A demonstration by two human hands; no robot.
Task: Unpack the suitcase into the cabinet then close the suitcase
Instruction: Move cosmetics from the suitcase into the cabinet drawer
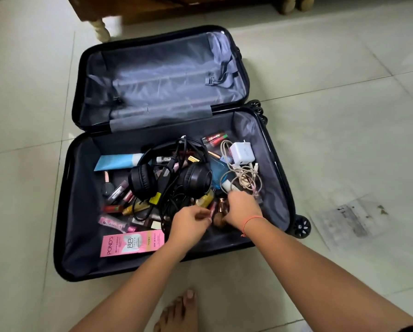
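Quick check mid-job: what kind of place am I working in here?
Probably a room in a home, maybe a bedroom: pale tiled floor, wooden furniture on turned legs, and an open suitcase of cosmetics and headphones lying on the floor.

The pale tiled floor under me carries the black suitcase, which lies open with both halves flat on the tiles. My bare foot stands just on the near side of the suitcase. A wooden furniture leg stands close beyond its far left corner, and a stained patch marks the tiles to its right.
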